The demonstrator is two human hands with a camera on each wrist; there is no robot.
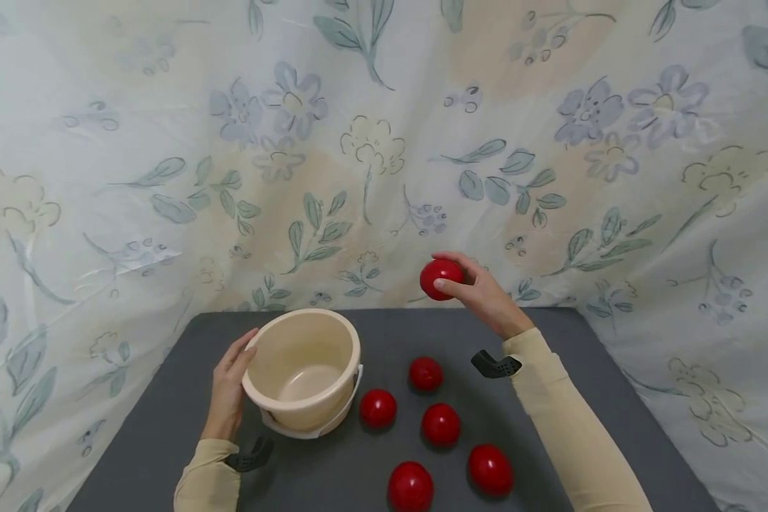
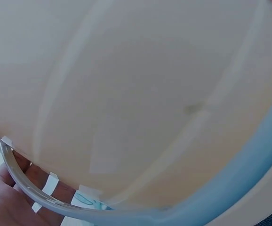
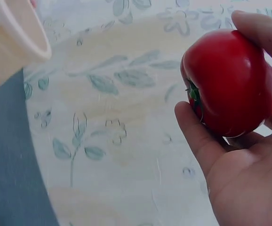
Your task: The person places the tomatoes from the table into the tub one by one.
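Observation:
A cream plastic bucket point(image 1: 307, 341) stands tilted on the dark table, and my left hand point(image 1: 227, 391) grips its left side at the rim. In the left wrist view the bucket's wall point(image 2: 126, 94) fills most of the picture; part of my left hand point(image 2: 13, 197) shows behind the curved handle. My right hand point(image 1: 489, 302) holds a red tomato point(image 1: 436, 277) up in the air, right of the bucket and higher than it. The right wrist view shows that tomato point(image 3: 230, 84) between thumb and fingers, its green stem end facing left.
Several more red tomatoes lie on the table point(image 1: 384, 334) right of the bucket, among them a far one point(image 1: 425, 374), one beside the bucket point(image 1: 377, 409) and a near one point(image 1: 411, 487). A flower-printed cloth point(image 1: 384, 142) hangs behind and around the table.

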